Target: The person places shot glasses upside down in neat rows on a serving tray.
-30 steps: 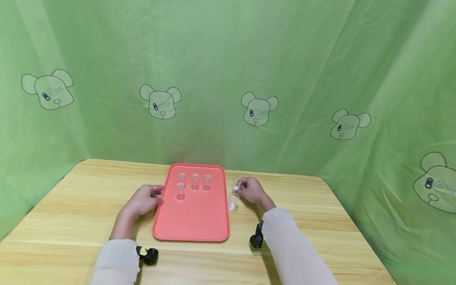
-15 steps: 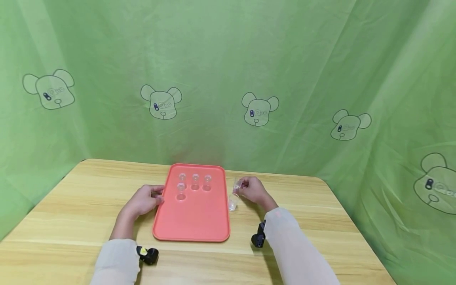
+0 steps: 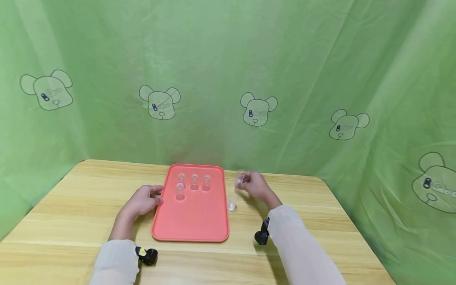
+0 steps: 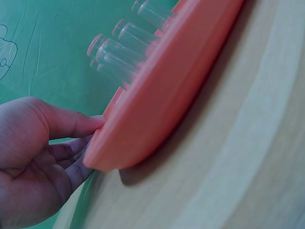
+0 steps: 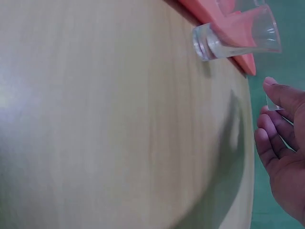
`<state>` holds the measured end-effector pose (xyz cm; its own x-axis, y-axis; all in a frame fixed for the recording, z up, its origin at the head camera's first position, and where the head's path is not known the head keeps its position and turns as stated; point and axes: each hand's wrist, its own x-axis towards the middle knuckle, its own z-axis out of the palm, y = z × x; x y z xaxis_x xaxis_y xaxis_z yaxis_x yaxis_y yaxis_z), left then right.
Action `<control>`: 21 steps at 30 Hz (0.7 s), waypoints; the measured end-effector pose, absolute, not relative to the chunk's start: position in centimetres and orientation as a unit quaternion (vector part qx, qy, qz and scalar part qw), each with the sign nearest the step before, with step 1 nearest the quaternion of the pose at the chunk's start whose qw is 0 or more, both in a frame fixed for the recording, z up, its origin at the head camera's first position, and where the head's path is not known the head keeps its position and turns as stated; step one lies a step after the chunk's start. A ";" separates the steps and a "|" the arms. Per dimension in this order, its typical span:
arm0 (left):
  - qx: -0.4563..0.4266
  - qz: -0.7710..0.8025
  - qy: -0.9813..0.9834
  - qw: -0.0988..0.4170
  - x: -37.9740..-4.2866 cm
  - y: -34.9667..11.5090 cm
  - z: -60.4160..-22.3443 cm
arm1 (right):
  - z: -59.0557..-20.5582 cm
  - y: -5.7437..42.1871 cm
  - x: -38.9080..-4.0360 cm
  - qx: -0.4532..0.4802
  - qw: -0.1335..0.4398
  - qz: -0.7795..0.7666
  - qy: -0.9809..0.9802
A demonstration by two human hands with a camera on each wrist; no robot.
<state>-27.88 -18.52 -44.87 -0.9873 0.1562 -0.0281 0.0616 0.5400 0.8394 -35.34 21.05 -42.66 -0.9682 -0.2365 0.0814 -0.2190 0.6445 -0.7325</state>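
Note:
My left hand [image 3: 144, 200] pinches the left rim of a red tray [image 3: 194, 221]; in the left wrist view its thumb presses the tray's rim [image 4: 157, 102], with the fingers lower at the edge. Several clear glasses [image 3: 180, 188] stand toward the tray's far end, three in a back row and one in front. Right of the tray, my right hand [image 3: 257, 185] holds a clear shot glass [image 3: 239, 178] between thumb and fingers, the hand partly covering it. Nearer to me, another shot glass [image 3: 232, 203] stands on the table, close beside the tray's right edge.
The wooden table [image 3: 303, 237] runs back to a green curtain [image 3: 213, 130] printed with bear heads. Black wrist cameras sit at both sleeves, one on the left wrist [image 3: 147, 256] and one on the right wrist [image 3: 262, 234].
My right hand has moved slightly away and to the right with its shot glass, apart from the glass standing nearer. The left hand and tray stay in place.

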 end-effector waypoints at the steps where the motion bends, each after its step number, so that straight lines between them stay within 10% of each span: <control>1: 0.063 0.475 0.876 0.050 -27.9 -18.5 -44.8 | -42.5 21.1 -35.4 -0.127 0.011 -0.404 0.906; 21: 0.060 0.471 0.878 0.054 -27.7 -18.5 -44.7 | -38.8 19.1 -34.9 -0.186 -0.013 -0.383 0.905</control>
<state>-27.71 -18.48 -44.72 -0.9869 0.1567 -0.0385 0.0546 0.5490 0.8340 -34.86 19.06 -38.82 -0.9306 -0.3263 0.1656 -0.3462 0.6383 -0.6875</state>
